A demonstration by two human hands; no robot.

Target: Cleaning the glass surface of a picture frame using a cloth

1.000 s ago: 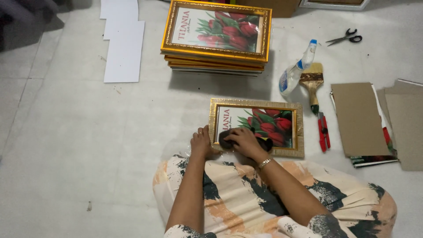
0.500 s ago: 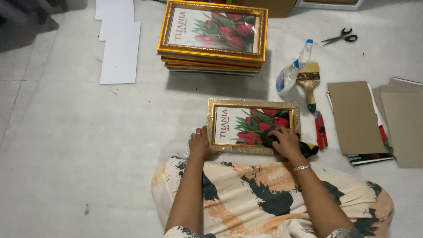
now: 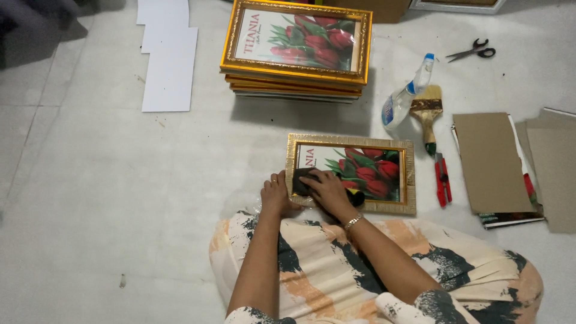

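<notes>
A gold picture frame (image 3: 351, 141) with a red tulip print lies flat on the floor in front of my lap. My left hand (image 3: 275, 193) grips its near left corner. My right hand (image 3: 327, 189) presses a dark cloth (image 3: 303, 180) onto the glass at the frame's left half. A bracelet sits on my right wrist.
A stack of similar gold frames (image 3: 295, 51) stands behind. To the right lie a spray bottle (image 3: 405, 96), a paintbrush (image 3: 427, 114), a red utility knife (image 3: 443, 180), scissors (image 3: 473, 51) and cardboard sheets (image 3: 491, 159). White boards (image 3: 169, 60) lie at the back left.
My right hand with the cloth swept right across the glass, then came back to the left side. The left hand stayed on the frame's corner.
</notes>
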